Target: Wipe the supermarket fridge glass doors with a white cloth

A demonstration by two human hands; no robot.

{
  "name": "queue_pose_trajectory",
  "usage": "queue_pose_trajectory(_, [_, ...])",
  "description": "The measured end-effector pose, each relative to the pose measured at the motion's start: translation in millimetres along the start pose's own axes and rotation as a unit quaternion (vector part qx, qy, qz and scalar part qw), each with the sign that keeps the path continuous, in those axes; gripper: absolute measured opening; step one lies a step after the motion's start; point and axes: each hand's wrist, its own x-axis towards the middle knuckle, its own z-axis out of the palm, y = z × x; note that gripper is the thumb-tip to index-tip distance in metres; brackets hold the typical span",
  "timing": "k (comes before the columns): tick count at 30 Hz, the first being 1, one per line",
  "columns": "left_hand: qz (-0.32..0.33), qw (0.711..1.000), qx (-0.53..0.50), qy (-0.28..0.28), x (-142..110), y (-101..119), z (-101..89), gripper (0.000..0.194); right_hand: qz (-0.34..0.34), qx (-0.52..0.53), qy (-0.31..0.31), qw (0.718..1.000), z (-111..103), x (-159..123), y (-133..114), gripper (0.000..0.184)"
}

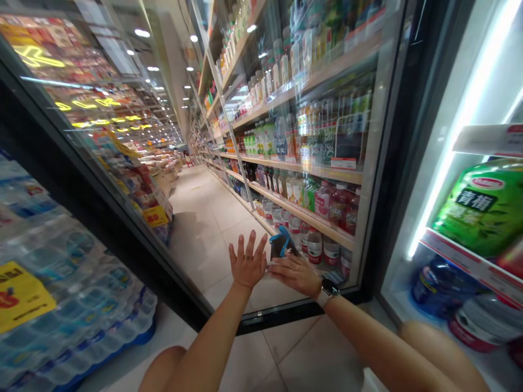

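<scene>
My left hand (246, 264) is raised with its fingers spread, flat against the open glass door (229, 179) of a drinks cooler. Just to its right, my right hand (295, 272) grips a dark phone with a blue edge (281, 244), held upright near the glass. A watch (329, 288) sits on my right wrist. Behind the glass I see shelves of bottled drinks (322, 201).
The cooler interior at right holds a green package (486, 207) and large water jugs (437, 280) under a bright light strip. Stacked packs of bottled water (77, 288) with a yellow tag fill the lower left. A tiled aisle (200, 218) runs away between shelves.
</scene>
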Motion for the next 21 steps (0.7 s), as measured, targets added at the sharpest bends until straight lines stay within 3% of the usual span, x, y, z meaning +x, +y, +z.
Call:
queue_pose_trajectory(8, [-0.007,1.000,-0.003,-0.010,-3,0,2.2,0.060,0.155,-0.107,0.099,0.977,-47,33,34,0.038])
queue_pose_trajectory(13, [-0.008,1.000,-0.002,-0.016,-4,-1,2.2,0.061,0.256,-0.169,0.216,0.927,-69,26,62,0.046])
queue_pose_trajectory(21, [0.001,1.000,0.002,-0.003,1,1,-1.2,0.061,0.355,-0.215,0.327,0.849,-83,3,88,0.045])
